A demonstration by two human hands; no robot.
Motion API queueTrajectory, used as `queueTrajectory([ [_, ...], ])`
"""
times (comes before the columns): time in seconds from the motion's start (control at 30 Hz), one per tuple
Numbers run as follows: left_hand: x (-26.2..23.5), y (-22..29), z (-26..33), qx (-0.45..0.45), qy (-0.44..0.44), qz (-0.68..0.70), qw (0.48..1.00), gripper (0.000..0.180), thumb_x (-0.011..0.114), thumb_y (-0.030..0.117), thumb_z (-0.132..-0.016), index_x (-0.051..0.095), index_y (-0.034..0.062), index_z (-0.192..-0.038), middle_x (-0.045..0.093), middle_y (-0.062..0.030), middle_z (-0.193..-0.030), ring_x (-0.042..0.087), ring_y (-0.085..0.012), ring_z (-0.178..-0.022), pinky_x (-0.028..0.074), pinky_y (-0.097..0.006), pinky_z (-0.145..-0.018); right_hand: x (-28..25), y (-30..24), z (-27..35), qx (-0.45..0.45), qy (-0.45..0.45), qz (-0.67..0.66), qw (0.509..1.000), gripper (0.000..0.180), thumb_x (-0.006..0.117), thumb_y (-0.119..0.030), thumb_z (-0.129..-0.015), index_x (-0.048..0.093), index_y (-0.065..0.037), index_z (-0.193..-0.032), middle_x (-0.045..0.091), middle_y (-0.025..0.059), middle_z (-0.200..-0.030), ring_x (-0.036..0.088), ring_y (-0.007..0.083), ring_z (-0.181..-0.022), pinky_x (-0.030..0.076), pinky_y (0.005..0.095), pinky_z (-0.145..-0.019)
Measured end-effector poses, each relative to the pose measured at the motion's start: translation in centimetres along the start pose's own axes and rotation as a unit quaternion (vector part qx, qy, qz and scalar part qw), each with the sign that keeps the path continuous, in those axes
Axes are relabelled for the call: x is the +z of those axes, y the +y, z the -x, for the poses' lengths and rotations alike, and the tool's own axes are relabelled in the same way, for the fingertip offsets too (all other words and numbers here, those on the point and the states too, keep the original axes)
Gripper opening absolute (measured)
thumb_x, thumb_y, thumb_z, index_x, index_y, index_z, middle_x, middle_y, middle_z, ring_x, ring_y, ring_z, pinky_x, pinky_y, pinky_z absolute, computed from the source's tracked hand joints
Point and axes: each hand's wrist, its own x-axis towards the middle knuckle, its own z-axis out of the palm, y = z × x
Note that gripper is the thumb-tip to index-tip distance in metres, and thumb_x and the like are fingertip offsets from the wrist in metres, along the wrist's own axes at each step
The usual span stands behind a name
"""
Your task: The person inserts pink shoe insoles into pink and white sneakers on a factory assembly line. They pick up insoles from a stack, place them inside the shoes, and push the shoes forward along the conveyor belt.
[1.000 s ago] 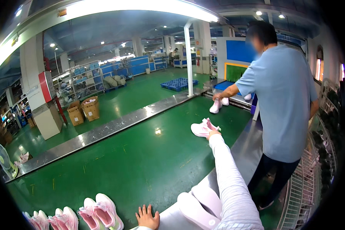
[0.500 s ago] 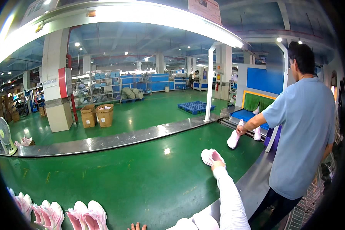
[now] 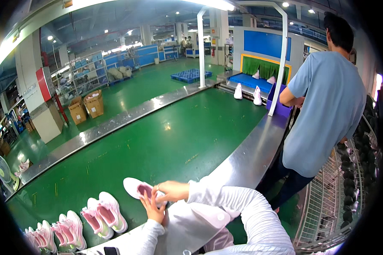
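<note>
A white sneaker with a pink lining lies at the metal edge of the green conveyor belt, its toe toward the far left. My right hand comes over from the right and grips the shoe at its heel end. The fingers of my left hand are at the shoe's opening, the thumb near the heel, so both hands meet there. What the fingertips hold inside is hidden. To the left, a pair of pink and white sneakers stands on the belt, with more pairs beyond it.
Two sneakers stand at the belt's far end, before a machine with a green curtain. Beside it is a purple bin. A co-worker in a blue shirt stands to the right, near a wire rack.
My right hand has brought the sneaker from the belt's middle back to the near edge, where my left hand has joined it. The co-worker has let go of a shoe at the far end.
</note>
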Motion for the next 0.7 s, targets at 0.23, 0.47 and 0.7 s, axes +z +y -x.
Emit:
queueTrajectory([
  [0.23, -2.2, -1.9, -2.1, 0.021, -0.052, 0.076, 0.995, 0.020, 0.064, 0.014, -0.068, 0.056, 0.0054, -0.084, 0.047, -0.0140, -0.111, 0.037, -0.0415, -0.109, 0.027, -0.049, -0.096, 2.2, 1.4, 11.3, 0.159, 0.156, 0.331, 0.917, 0.057, 0.061, -0.037, -0.071, 0.044, -0.006, -0.115, 0.060, 0.0190, -0.079, 0.060, 0.0332, -0.075, 0.048, 0.0421, -0.064],
  [0.47, -4.5, -1.1, -1.8, -0.101, 0.013, 0.178, 0.979, 0.027, 0.059, 0.002, -0.066, 0.052, 0.0032, -0.092, 0.048, -0.0141, -0.105, 0.043, -0.0340, -0.105, 0.036, -0.038, -0.091, 6.1, 2.4, 13.4, 0.259, 0.218, 0.399, 0.852, 0.070, 0.068, -0.035, -0.064, 0.038, -0.010, -0.123, 0.054, 0.0159, -0.087, 0.059, 0.0328, -0.067, 0.048, 0.0417, -0.061],
  [0.7, -1.3, -4.2, -4.3, -0.163, 0.112, 0.120, 0.973, 0.063, 0.062, 0.013, -0.071, 0.032, -0.0011, -0.124, 0.038, -0.0206, -0.123, 0.035, -0.0344, -0.116, 0.030, -0.036, -0.097, 6.4, 3.3, 14.2, 0.267, 0.222, 0.401, 0.848, 0.066, 0.068, -0.035, -0.064, 0.043, -0.009, -0.119, 0.058, 0.0159, -0.084, 0.060, 0.0314, -0.069, 0.048, 0.0394, -0.061],
])
